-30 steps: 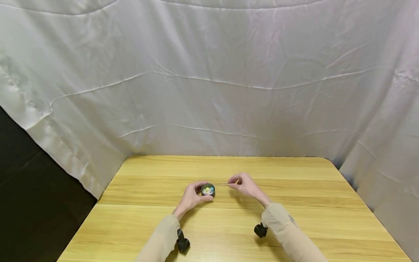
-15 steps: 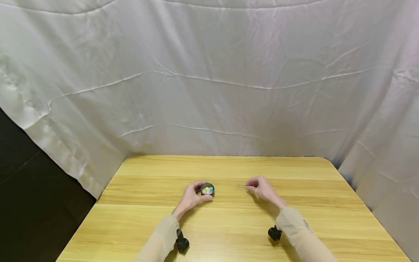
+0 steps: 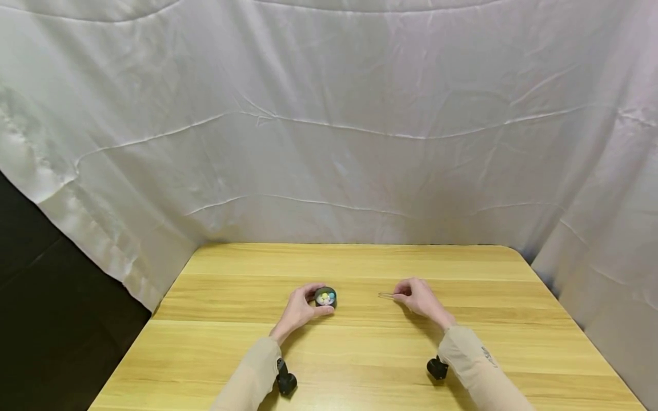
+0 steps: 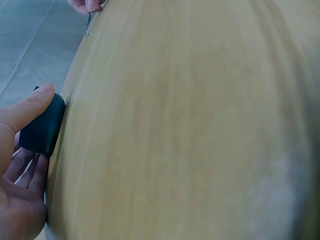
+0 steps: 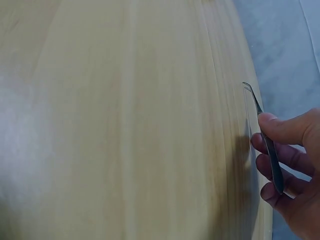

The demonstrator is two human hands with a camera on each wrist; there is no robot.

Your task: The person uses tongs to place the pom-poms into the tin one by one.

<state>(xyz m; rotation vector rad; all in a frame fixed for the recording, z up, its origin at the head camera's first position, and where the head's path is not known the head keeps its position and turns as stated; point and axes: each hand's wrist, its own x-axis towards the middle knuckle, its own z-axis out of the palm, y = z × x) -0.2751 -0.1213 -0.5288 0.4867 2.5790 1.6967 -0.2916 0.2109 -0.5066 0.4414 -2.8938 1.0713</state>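
Observation:
My left hand (image 3: 299, 307) grips a small dark round bowl (image 3: 319, 305) from its left side, thumb in front and fingers behind. Several little balls (image 3: 325, 297), yellow, blue and pale, lie inside it. In the left wrist view the thumb presses on the dark outer wall of the bowl (image 4: 44, 127), and its contents are hidden. Off to the right, my right hand (image 3: 418, 297) pinches metal tweezers (image 5: 270, 150) between thumb and fingers. Their bent tips point left toward the bowl, a fair gap away, with nothing between them.
Both hands work over a light wooden table (image 3: 360, 354). Behind it and at the sides hangs a pale grey curtain (image 3: 329, 171). A dark panel (image 3: 51, 297) fills the left edge. Black wrist cameras (image 3: 286, 381) sit below the beige sleeves (image 3: 257, 365).
My right hand has drawn the tweezers to the right, away from the bowl, moving less in the last half second. The left hand and bowl have stayed in place.

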